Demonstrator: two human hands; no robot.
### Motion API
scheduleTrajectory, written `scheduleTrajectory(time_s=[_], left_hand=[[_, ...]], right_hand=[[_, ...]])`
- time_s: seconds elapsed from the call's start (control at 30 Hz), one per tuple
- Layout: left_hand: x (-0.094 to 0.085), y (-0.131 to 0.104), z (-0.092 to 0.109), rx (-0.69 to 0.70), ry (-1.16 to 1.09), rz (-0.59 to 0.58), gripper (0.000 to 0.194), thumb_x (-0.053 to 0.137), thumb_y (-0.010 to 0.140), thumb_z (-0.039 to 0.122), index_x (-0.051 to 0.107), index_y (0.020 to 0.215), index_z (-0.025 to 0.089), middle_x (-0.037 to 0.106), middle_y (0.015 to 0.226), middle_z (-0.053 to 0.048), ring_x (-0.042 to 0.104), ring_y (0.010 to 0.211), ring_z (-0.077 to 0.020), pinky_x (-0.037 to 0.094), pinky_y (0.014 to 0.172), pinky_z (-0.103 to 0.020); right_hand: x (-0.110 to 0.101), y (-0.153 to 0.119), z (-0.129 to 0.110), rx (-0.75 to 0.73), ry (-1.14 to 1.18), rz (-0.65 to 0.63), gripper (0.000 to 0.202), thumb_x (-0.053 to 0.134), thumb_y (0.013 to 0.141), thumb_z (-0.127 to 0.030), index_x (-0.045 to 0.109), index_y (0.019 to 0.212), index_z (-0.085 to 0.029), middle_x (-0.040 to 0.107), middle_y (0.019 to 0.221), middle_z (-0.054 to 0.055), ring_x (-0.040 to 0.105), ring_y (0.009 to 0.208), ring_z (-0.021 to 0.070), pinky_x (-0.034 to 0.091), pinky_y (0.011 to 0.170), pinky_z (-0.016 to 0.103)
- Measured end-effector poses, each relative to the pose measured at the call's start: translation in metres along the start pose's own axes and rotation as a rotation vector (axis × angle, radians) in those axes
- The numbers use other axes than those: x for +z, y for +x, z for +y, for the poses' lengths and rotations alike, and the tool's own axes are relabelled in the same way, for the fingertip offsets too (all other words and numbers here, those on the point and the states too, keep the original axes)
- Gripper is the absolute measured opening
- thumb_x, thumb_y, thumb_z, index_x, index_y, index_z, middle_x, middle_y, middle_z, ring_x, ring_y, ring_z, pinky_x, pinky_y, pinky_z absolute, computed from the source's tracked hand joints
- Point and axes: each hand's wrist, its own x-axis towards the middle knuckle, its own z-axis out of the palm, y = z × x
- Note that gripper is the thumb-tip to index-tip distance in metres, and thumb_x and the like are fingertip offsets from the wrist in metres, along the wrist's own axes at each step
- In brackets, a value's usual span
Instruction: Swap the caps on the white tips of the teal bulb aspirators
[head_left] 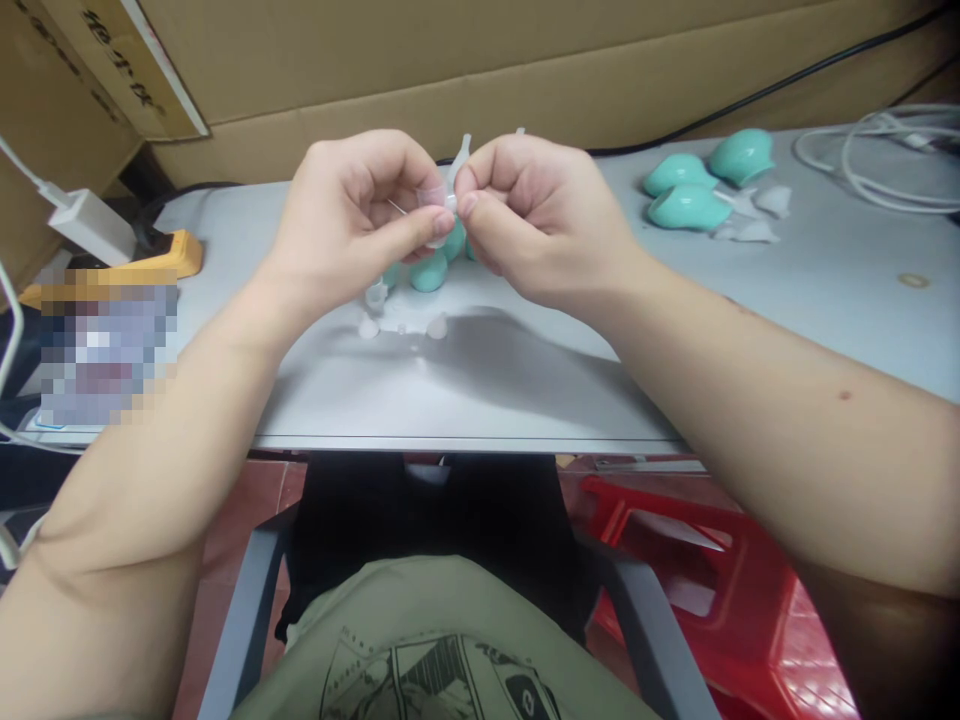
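My left hand (375,205) pinches a small clear plastic cup-like piece (433,197) between thumb and fingers, above the table. My right hand (517,205) is closed with thumb and forefinger together, right beside that piece; its fingertips meet the piece's right edge, and whatever else they grip is hidden. Beyond the hands a translucent pointed nozzle-like part (460,155) sticks up. Below and behind the fingers are several glossy mint-green rounded parts (429,272), partly covered by the hands. Small whitish translucent pieces (436,326) lie on the table in front of them.
At the right back lie more mint-green rounded parts (688,207) with whitish pieces, near a coiled white cable (862,165). A tan ring (913,281) lies at the right. A yellow power strip (187,254) with a white charger (71,226) is at left. A red stool (757,590) stands below.
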Motion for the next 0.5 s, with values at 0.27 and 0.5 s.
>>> scheduleTrajectory(time_s=[0.27,0.5], left_hand=[[-0.0001,-0.0024,0.0041,0.005,0.002,-0.022,0.026,0.096,0.096,0.001,0.086,0.089,0.024,0.084,0.082,0.002,0.085,0.068,-0.0186,0.065,0.061,-0.027],[0.0023,-0.0040,0.0094,-0.001,-0.013,-0.022,0.016,0.094,0.097,0.010,0.088,0.091,0.024,0.083,0.084,0.000,0.084,0.069,-0.0184,0.066,0.062,-0.029]], right_hand=[[-0.0007,-0.0026,0.0017,0.075,0.014,-0.041,0.031,0.084,0.118,-0.021,0.062,0.098,-0.028,0.053,0.069,-0.005,0.048,0.063,0.0167,0.041,0.064,0.037],[0.0003,-0.0007,-0.0065,0.091,0.092,-0.085,0.032,0.075,0.119,-0.017,0.056,0.096,-0.028,0.055,0.069,-0.007,0.047,0.057,0.0152,0.035,0.057,0.036]])
